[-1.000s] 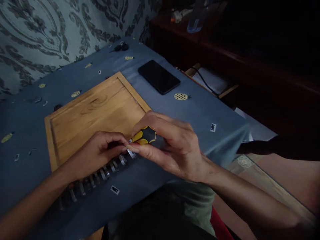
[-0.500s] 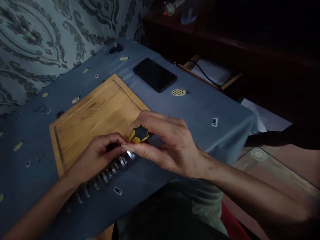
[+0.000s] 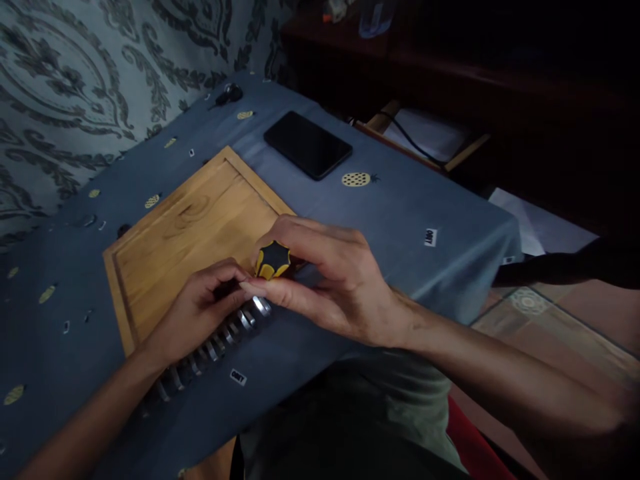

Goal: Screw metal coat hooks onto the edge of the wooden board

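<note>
- While its fingers curl around the black-and-yellow star-ended screwdriver handle (image 3: pixel 273 259), the right hand (image 3: pixel 330 280) holds it in a closed grip just above the near edge of the light wooden board (image 3: pixel 185 233).
- The left hand (image 3: pixel 200 310) pinches shut on a small dark part at the handle's tip; what that part is cannot be told.
- A row of shiny metal sockets (image 3: pixel 220 343) lies under both hands on the blue cloth-covered worktop (image 3: pixel 400 213).
- A black phone (image 3: pixel 307 144) lies far right of the board.
</note>
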`<state>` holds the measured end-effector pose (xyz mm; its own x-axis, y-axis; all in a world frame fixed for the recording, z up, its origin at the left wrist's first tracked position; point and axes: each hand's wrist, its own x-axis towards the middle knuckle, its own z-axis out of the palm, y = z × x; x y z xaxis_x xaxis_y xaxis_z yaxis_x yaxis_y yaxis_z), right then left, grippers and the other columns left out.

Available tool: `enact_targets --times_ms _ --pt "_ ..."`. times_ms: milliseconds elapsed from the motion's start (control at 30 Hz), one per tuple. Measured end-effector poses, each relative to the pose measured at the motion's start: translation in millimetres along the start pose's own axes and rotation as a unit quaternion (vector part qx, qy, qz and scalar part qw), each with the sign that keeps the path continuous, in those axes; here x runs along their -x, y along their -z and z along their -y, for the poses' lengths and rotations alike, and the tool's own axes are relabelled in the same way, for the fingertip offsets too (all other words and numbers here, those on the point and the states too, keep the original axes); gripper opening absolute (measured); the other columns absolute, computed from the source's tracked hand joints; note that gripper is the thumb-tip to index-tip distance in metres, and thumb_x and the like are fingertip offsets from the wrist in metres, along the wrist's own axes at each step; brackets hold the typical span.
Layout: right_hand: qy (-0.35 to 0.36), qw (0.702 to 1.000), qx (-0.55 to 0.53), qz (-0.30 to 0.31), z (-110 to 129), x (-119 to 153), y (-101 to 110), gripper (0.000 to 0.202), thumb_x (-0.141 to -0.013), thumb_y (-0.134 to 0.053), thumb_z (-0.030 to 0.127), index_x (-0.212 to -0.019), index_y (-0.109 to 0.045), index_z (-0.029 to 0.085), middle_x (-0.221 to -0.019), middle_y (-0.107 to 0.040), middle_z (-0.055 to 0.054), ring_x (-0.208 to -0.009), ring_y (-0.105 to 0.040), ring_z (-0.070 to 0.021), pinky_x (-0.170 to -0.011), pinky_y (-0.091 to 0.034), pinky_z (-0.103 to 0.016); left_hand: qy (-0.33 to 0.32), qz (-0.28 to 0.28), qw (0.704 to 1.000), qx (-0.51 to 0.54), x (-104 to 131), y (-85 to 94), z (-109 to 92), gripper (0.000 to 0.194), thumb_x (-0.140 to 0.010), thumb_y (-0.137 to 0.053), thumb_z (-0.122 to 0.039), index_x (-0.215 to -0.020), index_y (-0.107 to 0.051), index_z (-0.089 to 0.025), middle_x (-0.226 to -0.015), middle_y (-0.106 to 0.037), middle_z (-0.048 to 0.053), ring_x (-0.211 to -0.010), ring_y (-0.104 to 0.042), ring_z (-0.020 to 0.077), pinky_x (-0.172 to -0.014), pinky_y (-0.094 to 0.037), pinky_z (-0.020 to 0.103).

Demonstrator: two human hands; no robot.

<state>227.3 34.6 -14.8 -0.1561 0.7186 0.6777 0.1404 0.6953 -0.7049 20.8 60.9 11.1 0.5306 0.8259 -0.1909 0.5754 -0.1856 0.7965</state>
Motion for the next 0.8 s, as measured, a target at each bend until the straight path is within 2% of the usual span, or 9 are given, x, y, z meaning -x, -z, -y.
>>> enact_targets --times_ms 167,267,400,533,600,733,800 --pt "-0.001 1.0 -0.001 -0.009 -1.6 1.0 -1.4 0.018 -0.1 -0.063 0.034 -0.095 -0.063 0.017 -0.079 -0.061 0.001 -0.069 -0.059 -0.011 -0.067 -0.052 -0.025 0.01 0.015 1.0 0.0 -1.6 2.4 -2.6 0.02 -0.089 -0.064 -0.032 -0.072 -0.064 -0.02 -0.073 -0.067 -0.001 -0.071 -0.064 0.0165 -0.065 -0.052 0.027" --pt "-0.002 1.0 0.008 -0.013 -2.5 1.4 -1.7 0.021 -0.099 -0.066 0.037 -0.095 -0.062 0.017 -0.078 -0.06 0.002 -0.068 -0.057 -0.0105 -0.067 -0.053 -0.025 0.053 0.035 0.998 0.023 -4.2 4.1 -5.8 0.02 -0.085 -0.068 -0.031 -0.069 -0.063 -0.02 -0.069 -0.065 -0.002 -0.069 -0.062 0.0163 -0.063 -0.051 0.027" --pt "-0.007 1.0 0.019 -0.008 -2.6 1.4 -1.1 0.022 -0.101 -0.062 0.039 -0.095 -0.061 0.017 -0.079 -0.061 0.001 -0.07 -0.058 -0.0115 -0.069 -0.054 -0.027 0.105 0.029 0.992 0.062 -5.9 4.1 -5.8 0.017 -0.08 -0.073 -0.032 -0.072 -0.066 -0.018 -0.07 -0.063 -0.002 -0.066 -0.058 0.0139 -0.059 -0.047 0.024" --pt "-0.017 1.0 0.004 -0.004 -1.8 1.1 -0.1 0.022 -0.1 -0.063 0.038 -0.094 -0.062 0.017 -0.078 -0.06 0.001 -0.068 -0.057 -0.0111 -0.066 -0.052 -0.026 0.1 0.043 0.989 0.1 -5.4 4.3 0.4 0.021 -0.08 -0.076 -0.031 -0.068 -0.065 -0.018 -0.07 -0.063 -0.003 -0.067 -0.055 0.0115 -0.058 -0.044 0.021" --pt "-0.017 1.0 -0.004 -0.003 -1.4 0.9 0.2 0.022 -0.1 -0.064 0.037 -0.091 -0.062 0.017 -0.078 -0.06 0.001 -0.068 -0.057 -0.0111 -0.065 -0.051 -0.026 0.101 0.043 0.988 0.106 -3.4 5.4 3.2 0.021 -0.084 -0.074 -0.035 -0.073 -0.068 -0.018 -0.072 -0.064 -0.002 -0.067 -0.056 0.0117 -0.059 -0.045 0.022" --pt "-0.018 1.0 0.002 -0.002 -1.5 0.9 0.5 0.023 -0.098 -0.066 0.039 -0.09 -0.063 0.018 -0.077 -0.06 0.001 -0.067 -0.056 -0.0116 -0.063 -0.05 -0.026 0.102 0.001 0.991 0.091 6.4 7.3 -0.4 0.029 -0.089 -0.067 -0.047 -0.082 -0.068 -0.019 -0.071 -0.065 -0.001 -0.061 -0.057 0.0133 -0.055 -0.046 0.024" --pt "-0.017 1.0 0.0 -0.009 -1.9 1.0 0.4 0.023 -0.097 -0.067 0.04 -0.092 -0.063 0.018 -0.076 -0.061 0.001 -0.068 -0.057 -0.012 -0.062 -0.049 -0.026 0.089 -0.011 0.995 0.045 14.0 5.6 -5.7 0.027 -0.091 -0.065 -0.047 -0.088 -0.068 -0.02 -0.081 -0.07 0.002 -0.073 -0.065 0.0171 -0.063 -0.052 0.026"
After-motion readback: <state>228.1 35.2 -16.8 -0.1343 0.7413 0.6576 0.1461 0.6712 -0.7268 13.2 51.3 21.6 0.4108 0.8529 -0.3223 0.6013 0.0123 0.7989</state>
